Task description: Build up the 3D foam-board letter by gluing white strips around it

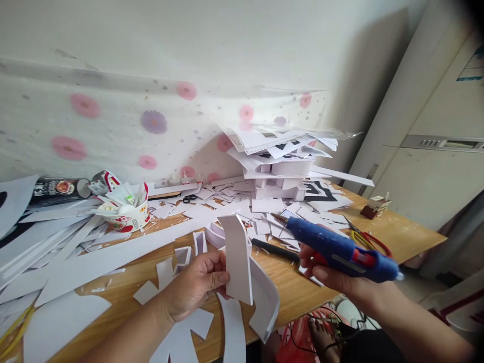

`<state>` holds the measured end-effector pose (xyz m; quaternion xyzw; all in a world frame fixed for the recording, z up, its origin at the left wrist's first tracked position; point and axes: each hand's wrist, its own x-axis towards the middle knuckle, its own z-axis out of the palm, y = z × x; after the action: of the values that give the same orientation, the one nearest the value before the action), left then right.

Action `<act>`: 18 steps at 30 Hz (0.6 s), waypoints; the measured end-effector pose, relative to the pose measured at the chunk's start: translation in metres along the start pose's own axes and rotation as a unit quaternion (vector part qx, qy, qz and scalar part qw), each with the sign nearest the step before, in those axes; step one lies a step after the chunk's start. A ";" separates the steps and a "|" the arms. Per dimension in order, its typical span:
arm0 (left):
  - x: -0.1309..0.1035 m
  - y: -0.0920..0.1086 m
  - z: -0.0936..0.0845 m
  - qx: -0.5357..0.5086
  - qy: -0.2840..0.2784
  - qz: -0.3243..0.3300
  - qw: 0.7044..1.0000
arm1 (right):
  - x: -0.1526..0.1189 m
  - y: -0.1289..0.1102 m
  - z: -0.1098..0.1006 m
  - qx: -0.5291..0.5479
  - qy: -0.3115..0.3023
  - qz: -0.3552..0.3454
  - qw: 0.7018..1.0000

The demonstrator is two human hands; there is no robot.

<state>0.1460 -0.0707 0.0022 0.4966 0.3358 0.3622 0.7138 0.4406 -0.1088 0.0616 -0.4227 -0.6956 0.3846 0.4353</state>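
Note:
My left hand (206, 280) pinches the edge of an upright white foam board piece (237, 257) near the table's front edge. Behind and right of that piece is a curved white strip (264, 297); whether the two touch is unclear. My right hand (328, 275) is wrapped round a blue glue gun (333, 247), its nozzle pointing left, a little above and right of the board piece. Below the nozzle lies a dark stick-like tool (275, 249) on the wooden table (408, 232).
White scraps cover much of the table. A stacked white model (282, 169) stands at the back. At left are a paper bowl (128, 219) and a black can (60, 187). Scissors (368, 241) and a small brown-and-white box (375, 207) lie right. Cables hang below the front edge.

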 end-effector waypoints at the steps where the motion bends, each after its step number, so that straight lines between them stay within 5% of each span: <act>1: 0.000 0.000 0.000 0.002 -0.007 -0.009 1.000 | 0.002 -0.002 0.004 -0.001 -0.017 -0.017 1.000; 8: -0.004 -0.001 0.003 0.018 -0.043 -0.063 0.997 | 0.012 -0.012 0.018 -0.096 -0.054 -0.087 0.990; 18: -0.004 0.000 0.002 0.018 -0.058 -0.082 0.995 | 0.013 -0.008 0.018 -0.133 -0.041 -0.099 0.985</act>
<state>0.1462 -0.0750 0.0032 0.5000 0.3396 0.2673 0.7505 0.4186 -0.1026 0.0665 -0.3899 -0.7961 0.2605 0.3825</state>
